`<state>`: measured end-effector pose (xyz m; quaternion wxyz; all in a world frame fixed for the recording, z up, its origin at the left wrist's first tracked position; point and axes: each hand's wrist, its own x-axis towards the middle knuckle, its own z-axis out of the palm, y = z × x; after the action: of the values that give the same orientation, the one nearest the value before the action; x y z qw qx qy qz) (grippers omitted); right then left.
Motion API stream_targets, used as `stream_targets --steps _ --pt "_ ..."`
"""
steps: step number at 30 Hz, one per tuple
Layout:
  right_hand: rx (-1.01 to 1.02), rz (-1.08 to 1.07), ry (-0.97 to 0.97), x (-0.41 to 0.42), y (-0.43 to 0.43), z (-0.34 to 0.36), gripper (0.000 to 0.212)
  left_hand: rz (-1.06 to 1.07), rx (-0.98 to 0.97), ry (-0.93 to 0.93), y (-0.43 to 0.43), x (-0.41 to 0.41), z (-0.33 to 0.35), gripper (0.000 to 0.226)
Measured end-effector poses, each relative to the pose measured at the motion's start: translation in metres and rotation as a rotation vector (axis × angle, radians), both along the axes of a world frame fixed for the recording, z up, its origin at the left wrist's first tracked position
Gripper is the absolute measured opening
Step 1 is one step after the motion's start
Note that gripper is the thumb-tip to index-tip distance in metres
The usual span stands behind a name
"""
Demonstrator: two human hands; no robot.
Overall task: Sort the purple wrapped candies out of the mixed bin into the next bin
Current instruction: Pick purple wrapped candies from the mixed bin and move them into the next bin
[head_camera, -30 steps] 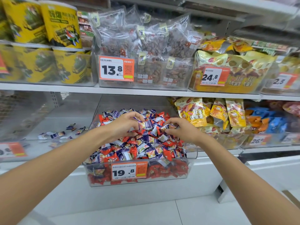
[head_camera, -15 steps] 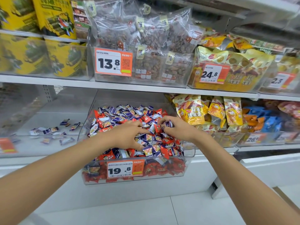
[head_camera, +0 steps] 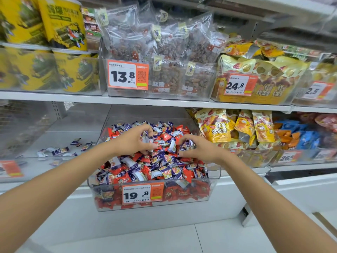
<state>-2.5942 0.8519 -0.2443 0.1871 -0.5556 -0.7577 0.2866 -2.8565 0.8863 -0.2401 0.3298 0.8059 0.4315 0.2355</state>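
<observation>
A clear mixed bin (head_camera: 211, 187) on the lower shelf is heaped with red and purple wrapped candies (head_camera: 145, 172). Both hands are down in the heap. My left hand (head_camera: 134, 140) has its fingers curled around purple candies near the pile's top. My right hand (head_camera: 195, 147) sits just to the right, fingers and thumb curled around a small bunch of purple candies. The neighbouring clear bin (head_camera: 27, 172) on the left holds several loose purple candies (head_camera: 54, 150) on its floor.
An orange price tag (head_camera: 143, 194) marked 19.8 is fixed to the mixed bin's front. Yellow snack bags (head_camera: 220, 126) fill the bin to the right. The upper shelf (head_camera: 145, 102) carries bagged nuts and yellow tubs close above the hands. White floor lies below.
Both hands stayed in the heap and closed in on purple candies. The left hand shifted slightly back up the pile, the right slightly down toward me.
</observation>
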Motion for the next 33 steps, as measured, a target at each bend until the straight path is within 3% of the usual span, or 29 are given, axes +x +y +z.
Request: stream_targets --steps 3,7,12,18,23,27,30,33 --pt "-0.041 -0.034 0.085 0.001 -0.001 0.010 0.040 0.029 -0.051 -0.064 0.003 -0.010 0.007 0.029" --pt "-0.072 -0.055 0.229 -0.003 0.001 0.016 0.017 0.079 -0.076 -0.089 0.009 -0.020 0.006 0.038" --pt "-0.089 -0.090 0.385 -0.012 0.005 0.018 0.019 0.100 -0.197 -0.197 0.007 -0.014 0.007 0.019" --pt "-0.114 -0.100 0.518 -0.010 0.013 0.022 0.015 0.072 -0.042 -0.118 0.009 -0.013 0.005 0.015" --pt "-0.002 -0.095 0.359 -0.013 0.019 0.015 0.013 0.089 0.001 -0.094 0.009 -0.008 0.005 0.024" --pt "0.105 -0.042 0.070 -0.027 0.019 0.002 0.030 0.208 0.173 0.059 0.021 -0.016 0.004 0.035" --pt "0.137 0.017 -0.162 -0.036 0.023 -0.005 0.033 0.206 0.150 0.186 0.033 -0.025 -0.004 0.037" --pt "0.116 -0.029 -0.088 -0.033 0.025 -0.001 0.035 0.190 0.086 0.289 0.041 -0.029 -0.013 0.074"
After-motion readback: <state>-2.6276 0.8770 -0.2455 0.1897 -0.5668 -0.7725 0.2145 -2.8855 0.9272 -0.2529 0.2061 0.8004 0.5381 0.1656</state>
